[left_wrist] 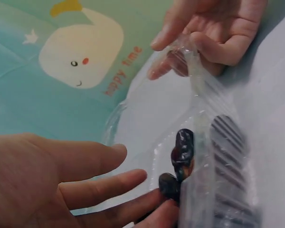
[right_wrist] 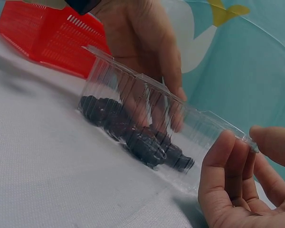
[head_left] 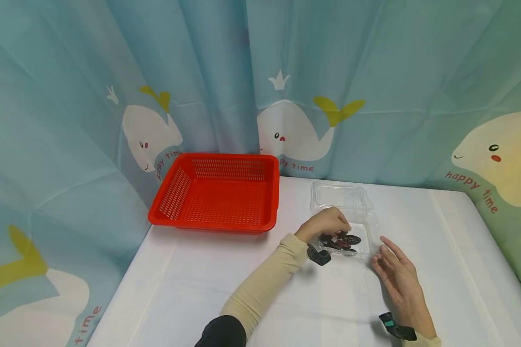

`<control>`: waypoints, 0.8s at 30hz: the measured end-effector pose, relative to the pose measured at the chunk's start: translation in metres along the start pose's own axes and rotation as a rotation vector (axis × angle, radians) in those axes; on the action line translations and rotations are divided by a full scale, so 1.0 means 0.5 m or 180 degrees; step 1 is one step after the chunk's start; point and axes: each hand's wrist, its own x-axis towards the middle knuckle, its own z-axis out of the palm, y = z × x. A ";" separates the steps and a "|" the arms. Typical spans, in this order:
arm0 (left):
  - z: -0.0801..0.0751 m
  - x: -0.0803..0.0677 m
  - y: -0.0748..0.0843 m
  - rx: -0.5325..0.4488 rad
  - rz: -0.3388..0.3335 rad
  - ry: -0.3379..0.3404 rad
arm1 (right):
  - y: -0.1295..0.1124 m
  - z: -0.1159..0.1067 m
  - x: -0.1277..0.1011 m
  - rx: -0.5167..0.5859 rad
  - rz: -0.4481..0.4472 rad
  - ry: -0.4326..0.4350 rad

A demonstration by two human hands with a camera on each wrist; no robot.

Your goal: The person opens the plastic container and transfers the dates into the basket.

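Observation:
A clear plastic container [head_left: 365, 248] lies on the white table with its hinged lid [head_left: 338, 195] folded back. Several dark, glossy, oval pieces [head_left: 351, 239], some reddish-brown, lie in it; their kind is unclear. My left hand [head_left: 325, 224] reaches in over the near-left wall. Its fingers are loosely extended, thumb apart, and the lower fingertips touch a dark piece [left_wrist: 169, 185] in the left wrist view. At the container's right corner, my right hand [right_wrist: 242, 183] pinches the rim between thumb and fingers, as the right wrist view shows.
A red perforated plastic basket [head_left: 226, 205] stands at the back left of the table [head_left: 199, 279]. Behind everything hangs a blue-green curtain [head_left: 217, 58] printed with whales. Dark bands with small devices sit on both wrists.

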 end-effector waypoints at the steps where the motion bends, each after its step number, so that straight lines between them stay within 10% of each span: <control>1: 0.003 0.002 -0.001 0.0043 0.0020 -0.0011 | 0.000 0.000 0.000 0.0008 -0.0002 -0.0011; 24: 0.048 0.014 -0.002 0.1048 0.0198 0.0006 | 0.003 -0.004 0.000 0.0201 -0.0083 -0.0202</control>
